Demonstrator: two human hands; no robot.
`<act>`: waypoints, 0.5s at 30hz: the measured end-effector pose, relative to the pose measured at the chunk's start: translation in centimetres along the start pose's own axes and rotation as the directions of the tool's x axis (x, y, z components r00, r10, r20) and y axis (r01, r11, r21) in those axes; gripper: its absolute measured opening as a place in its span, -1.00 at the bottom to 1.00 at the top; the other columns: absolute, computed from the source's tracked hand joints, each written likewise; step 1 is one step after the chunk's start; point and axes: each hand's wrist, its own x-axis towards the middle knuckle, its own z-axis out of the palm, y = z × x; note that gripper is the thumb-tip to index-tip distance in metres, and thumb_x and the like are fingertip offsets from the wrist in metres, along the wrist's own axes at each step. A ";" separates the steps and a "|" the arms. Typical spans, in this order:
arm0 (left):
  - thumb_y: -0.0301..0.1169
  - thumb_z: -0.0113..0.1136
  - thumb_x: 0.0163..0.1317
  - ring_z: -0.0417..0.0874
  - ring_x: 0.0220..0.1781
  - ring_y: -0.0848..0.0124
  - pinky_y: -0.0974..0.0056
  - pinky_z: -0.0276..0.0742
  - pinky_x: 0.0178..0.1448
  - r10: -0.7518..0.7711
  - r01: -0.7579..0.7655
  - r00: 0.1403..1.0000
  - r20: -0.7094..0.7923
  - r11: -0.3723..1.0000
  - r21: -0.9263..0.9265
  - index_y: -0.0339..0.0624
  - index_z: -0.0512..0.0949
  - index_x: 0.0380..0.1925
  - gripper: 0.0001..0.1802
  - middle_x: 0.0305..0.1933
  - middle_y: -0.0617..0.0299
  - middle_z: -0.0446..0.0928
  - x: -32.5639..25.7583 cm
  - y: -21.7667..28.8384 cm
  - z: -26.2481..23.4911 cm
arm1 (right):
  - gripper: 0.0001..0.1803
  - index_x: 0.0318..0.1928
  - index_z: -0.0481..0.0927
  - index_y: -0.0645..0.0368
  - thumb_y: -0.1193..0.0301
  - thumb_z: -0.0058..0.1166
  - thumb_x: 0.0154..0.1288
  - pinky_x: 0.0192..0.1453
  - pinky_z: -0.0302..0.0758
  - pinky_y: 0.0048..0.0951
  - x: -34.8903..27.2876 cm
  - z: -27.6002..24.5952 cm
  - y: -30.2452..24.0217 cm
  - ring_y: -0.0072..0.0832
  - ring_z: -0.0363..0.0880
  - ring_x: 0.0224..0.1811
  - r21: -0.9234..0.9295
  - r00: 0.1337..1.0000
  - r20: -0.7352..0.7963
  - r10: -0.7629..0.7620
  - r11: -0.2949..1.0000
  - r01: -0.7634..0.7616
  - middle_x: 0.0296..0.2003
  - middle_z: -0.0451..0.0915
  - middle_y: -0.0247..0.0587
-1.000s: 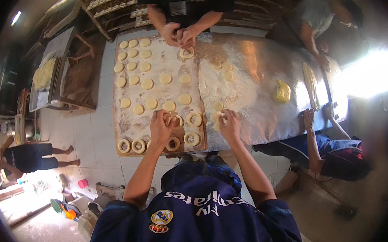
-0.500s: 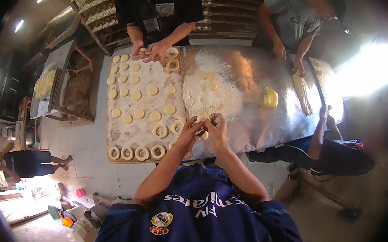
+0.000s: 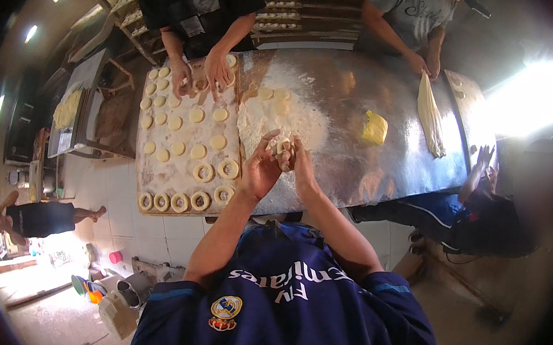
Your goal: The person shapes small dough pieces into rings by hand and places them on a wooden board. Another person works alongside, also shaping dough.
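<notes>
Above the floured part of the metal table, a small dough ring (image 3: 283, 146) is held between my two hands, with fingers passing around or through it. My left hand (image 3: 261, 171) curves round its left side, and my right hand (image 3: 304, 167) meets it from the right. Fingers hide part of the ring. Just beyond lies a patch of white flour (image 3: 306, 120) with a few pale dough rounds (image 3: 282, 95) on it. Left of my hands is a floured board (image 3: 186, 134) bearing several flat dough rounds (image 3: 196, 115) and, along its near edge, several dough rings (image 3: 200, 200).
Across the board a co-worker's hands (image 3: 218, 72) handle dough. At the far right another co-worker holds a long dough strip (image 3: 431, 119). A yellow lump (image 3: 374, 128) sits on the metal table (image 3: 334, 170). A third person's hands (image 3: 481, 164) are at the right edge.
My hands have shifted slightly away from me, and the dough between them shows as a ring. The co-worker's hands opposite have come down to the board. The dough strip's top end is raised.
</notes>
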 end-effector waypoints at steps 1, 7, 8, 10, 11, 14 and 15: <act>-0.20 0.12 0.61 0.69 -0.10 0.32 0.14 0.62 0.03 0.009 -0.008 0.997 -0.078 1.000 0.018 -0.15 0.48 0.07 -0.73 -0.14 0.24 0.63 -0.1 -0.5 -1.7 | -0.47 -0.28 0.64 0.16 -0.03 0.01 0.68 -0.39 0.39 -0.50 -0.4 0.4 -0.7 -0.50 0.45 -0.53 0.020 0.998 0.041 0.047 0.999 -0.047 -0.51 0.50 -0.32; -0.10 0.06 0.64 0.52 -0.37 0.36 0.16 0.43 -0.25 0.445 0.050 0.887 -0.124 0.173 0.984 -0.17 0.58 -0.23 -0.62 -0.38 0.29 0.56 -1.3 1.2 -1.5 | -0.36 -0.31 0.63 0.12 -0.18 -0.10 0.70 -0.52 0.33 -0.37 -3.4 3.4 1.1 -0.55 0.39 -0.61 -0.161 0.958 0.149 0.247 0.962 -0.223 -0.60 0.48 -0.37; -0.08 0.04 0.66 0.49 -0.40 0.38 0.17 0.40 -0.28 0.444 0.097 0.884 -0.148 0.135 0.986 -0.17 0.57 -0.26 -0.59 -0.41 0.29 0.54 -1.6 1.6 -1.5 | -0.34 -0.31 0.64 0.11 -0.21 -0.10 0.69 -0.55 0.34 -0.40 -3.1 4.3 2.9 -0.52 0.37 -0.66 -0.059 0.965 0.043 0.257 0.965 -0.255 -0.63 0.45 -0.38; -0.02 0.02 0.67 0.44 -0.46 0.47 0.21 0.36 -0.36 0.407 0.069 0.838 -0.363 0.581 0.811 -0.17 0.56 -0.28 -0.53 -0.46 0.32 0.48 -2.3 1.2 -2.5 | -0.34 -0.27 0.66 0.12 -0.21 -0.09 0.68 -0.56 0.34 -0.42 -2.6 6.1 2.7 -0.55 0.39 -0.65 0.077 0.977 -0.012 0.213 0.974 -0.211 -0.61 0.49 -0.37; 0.00 0.03 0.67 0.43 -0.50 0.49 0.23 0.33 -0.41 0.368 0.075 0.820 -0.438 0.691 0.719 -0.17 0.55 -0.26 -0.53 -0.51 0.34 0.43 -3.1 1.4 -3.7 | -0.34 -0.25 0.66 0.12 -0.22 -0.08 0.68 -0.57 0.34 -0.43 -2.3 6.6 2.2 -0.56 0.40 -0.65 0.142 0.979 -0.039 0.200 0.971 -0.192 -0.59 0.51 -0.36; 0.05 0.08 0.66 0.36 -0.63 0.50 0.27 0.31 -0.52 0.518 -0.030 0.796 -0.312 0.549 0.835 -0.16 0.53 -0.21 -0.52 -0.62 0.38 0.35 -4.7 2.5 -4.8 | -0.44 -0.19 0.67 0.15 -0.12 0.02 0.67 -0.57 0.40 -0.43 -1.9 5.3 5.6 -0.56 0.53 -0.59 -0.105 0.979 0.116 0.170 0.982 -0.158 -0.47 0.64 -0.27; 0.05 0.09 0.66 0.38 -0.62 0.49 0.28 0.34 -0.50 0.568 0.006 0.794 -0.217 0.349 0.937 -0.17 0.54 -0.18 -0.53 -0.62 0.38 0.35 -5.6 3.2 -5.9 | -0.46 -0.21 0.67 0.15 -0.10 0.04 0.66 -0.58 0.39 -0.43 -2.4 6.5 6.7 -0.57 0.54 -0.58 -0.218 0.979 0.100 0.176 0.964 -0.151 -0.47 0.63 -0.28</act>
